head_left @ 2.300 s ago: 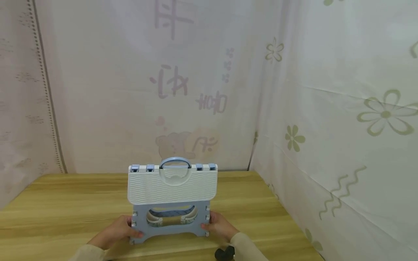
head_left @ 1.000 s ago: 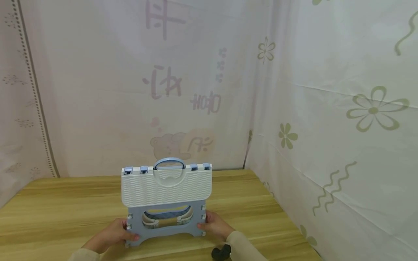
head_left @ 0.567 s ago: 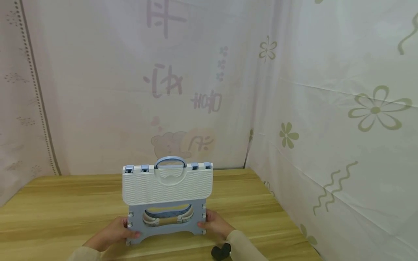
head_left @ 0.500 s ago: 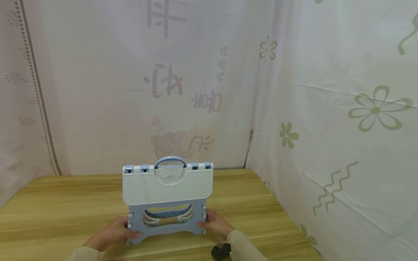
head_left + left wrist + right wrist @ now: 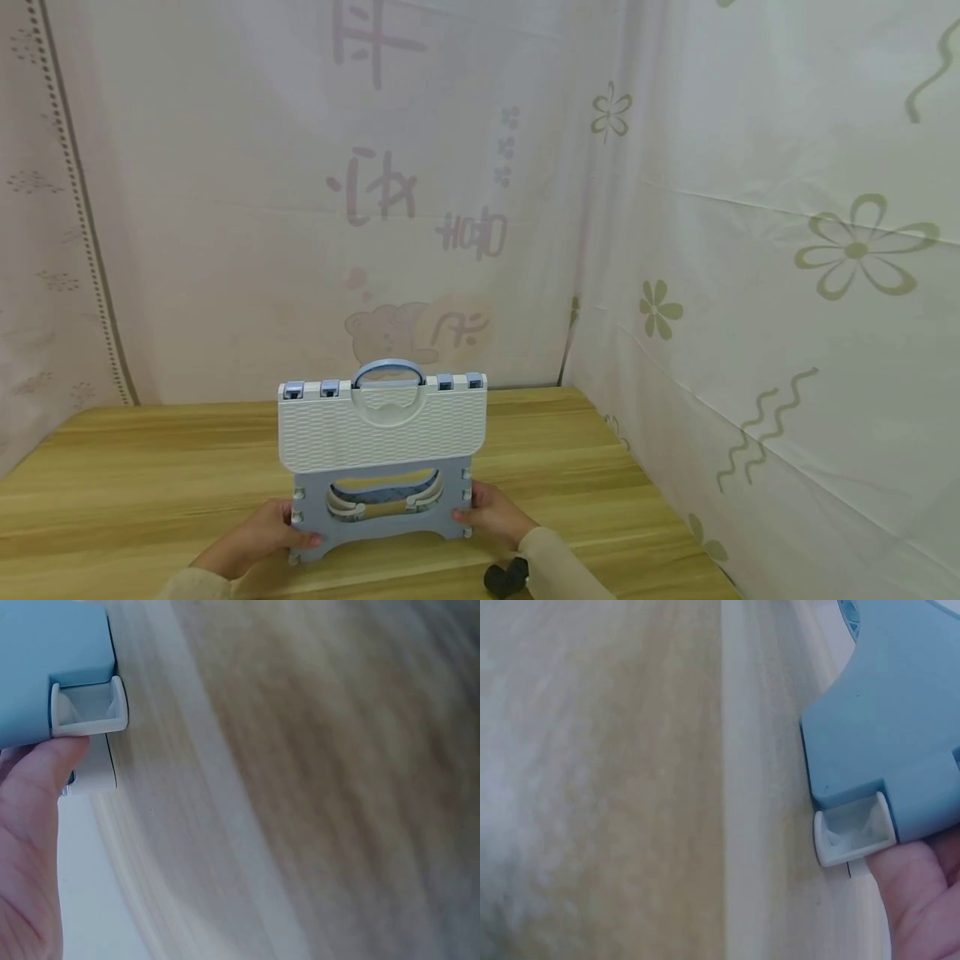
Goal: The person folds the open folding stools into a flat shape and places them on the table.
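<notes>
A folding step stool (image 5: 382, 425) stands on the wooden table in the head view, its white woven-textured top hanging toward me over pale blue legs. A blue carry handle arches above its upper edge. My left hand (image 5: 258, 537) grips the lower left leg, thumb on the front face and fingers behind. On the opposite side my right hand (image 5: 501, 517) holds the lower right leg the same way. Both wrist views show a blue stool leg (image 5: 52, 667) with a white hinge clip beside the fingers; the right one shows the other leg (image 5: 885, 712). The fingers behind the legs are hidden.
A small black object (image 5: 506, 578) lies at the table's near edge beside the right sleeve. The wooden table (image 5: 165, 458) reaches back to a pale printed curtain (image 5: 247, 208). Another curtain (image 5: 735, 292) with green flowers borders the right side.
Across the frames the view shifts slightly, so the stool and hands appear a little further left. Both hands keep the same hold, and the stool's shape stays the same.
</notes>
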`<state>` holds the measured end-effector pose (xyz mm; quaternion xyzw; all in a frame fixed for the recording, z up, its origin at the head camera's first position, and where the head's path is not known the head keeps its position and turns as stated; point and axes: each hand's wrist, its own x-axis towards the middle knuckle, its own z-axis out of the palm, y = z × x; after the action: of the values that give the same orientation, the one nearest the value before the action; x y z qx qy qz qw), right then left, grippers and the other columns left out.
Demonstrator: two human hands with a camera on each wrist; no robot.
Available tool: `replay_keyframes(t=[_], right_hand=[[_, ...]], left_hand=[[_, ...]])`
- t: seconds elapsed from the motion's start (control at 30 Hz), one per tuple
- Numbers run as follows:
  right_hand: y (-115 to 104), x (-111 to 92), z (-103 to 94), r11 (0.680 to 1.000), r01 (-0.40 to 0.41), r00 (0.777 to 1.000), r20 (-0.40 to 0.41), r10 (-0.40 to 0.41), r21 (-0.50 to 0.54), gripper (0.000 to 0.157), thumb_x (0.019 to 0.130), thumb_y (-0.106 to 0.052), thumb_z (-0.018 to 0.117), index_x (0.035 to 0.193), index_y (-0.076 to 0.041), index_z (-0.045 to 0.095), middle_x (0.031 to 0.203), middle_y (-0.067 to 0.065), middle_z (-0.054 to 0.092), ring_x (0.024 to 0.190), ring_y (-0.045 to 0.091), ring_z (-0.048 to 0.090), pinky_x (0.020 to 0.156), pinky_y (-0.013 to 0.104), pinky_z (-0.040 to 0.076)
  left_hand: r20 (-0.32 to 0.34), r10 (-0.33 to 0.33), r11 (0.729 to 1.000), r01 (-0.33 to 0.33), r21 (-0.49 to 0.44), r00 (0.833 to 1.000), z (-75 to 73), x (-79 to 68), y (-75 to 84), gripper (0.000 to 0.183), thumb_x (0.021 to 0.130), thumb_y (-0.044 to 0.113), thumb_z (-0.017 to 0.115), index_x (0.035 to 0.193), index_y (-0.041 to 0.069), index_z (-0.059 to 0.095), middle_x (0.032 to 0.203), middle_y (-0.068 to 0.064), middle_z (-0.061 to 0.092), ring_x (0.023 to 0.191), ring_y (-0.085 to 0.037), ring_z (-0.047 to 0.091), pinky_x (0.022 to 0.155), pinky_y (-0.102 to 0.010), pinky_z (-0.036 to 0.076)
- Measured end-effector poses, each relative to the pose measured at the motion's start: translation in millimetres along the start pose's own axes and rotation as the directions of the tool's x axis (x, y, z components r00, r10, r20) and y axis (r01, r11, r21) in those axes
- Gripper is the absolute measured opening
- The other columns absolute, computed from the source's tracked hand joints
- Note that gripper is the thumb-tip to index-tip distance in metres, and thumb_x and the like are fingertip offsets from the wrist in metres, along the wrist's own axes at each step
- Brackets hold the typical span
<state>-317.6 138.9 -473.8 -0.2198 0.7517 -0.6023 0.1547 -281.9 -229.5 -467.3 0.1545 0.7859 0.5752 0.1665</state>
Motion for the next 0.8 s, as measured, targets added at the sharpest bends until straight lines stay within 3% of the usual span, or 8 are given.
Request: replay_keyframes(t=[0.3,0.57,0.8], right_hand=[[3.1,1.0,-0.5,1.000,0.002,1.000,-0.002,-0.002,0.011,0.044,0.090,0.003,0.061,0.130,0.016,0.047,0.126,0.026,0.060,0.112,0.025,0.060,0.095,0.037,0.049],[4.0,0.7,-0.8,1.000,-0.008,1.000,-0.001,0.008,0.020,0.046,0.090,0.003,0.062,0.132,0.016,0.045,0.127,0.027,0.059,0.114,0.029,0.059,0.096,0.039,0.048],[1.3,-0.4,-0.8,1.000,-0.007,1.000,-0.007,0.007,-0.009,0.047,0.089,0.003,0.063,0.131,0.015,0.047,0.127,0.026,0.059,0.116,0.031,0.059,0.098,0.041,0.047]], left_hand=[[-0.005,0.012,1.000,-0.012,-0.003,1.000,0.1,-2.0,1.0,0.054,0.082,0.008,0.076,0.118,-0.022,0.050,0.110,-0.027,0.067,0.099,-0.029,0.064,0.084,-0.047,0.054],[-0.012,0.014,1.000,-0.013,0.013,1.000,0.4,-1.2,1.5,0.052,0.082,0.007,0.075,0.118,-0.021,0.050,0.109,-0.027,0.067,0.099,-0.029,0.064,0.083,-0.045,0.055],[-0.039,-0.020,0.999,0.022,0.043,0.999,1.1,-0.8,4.8,0.052,0.082,0.009,0.077,0.117,-0.020,0.053,0.108,-0.025,0.068,0.098,-0.028,0.065,0.081,-0.045,0.055]])
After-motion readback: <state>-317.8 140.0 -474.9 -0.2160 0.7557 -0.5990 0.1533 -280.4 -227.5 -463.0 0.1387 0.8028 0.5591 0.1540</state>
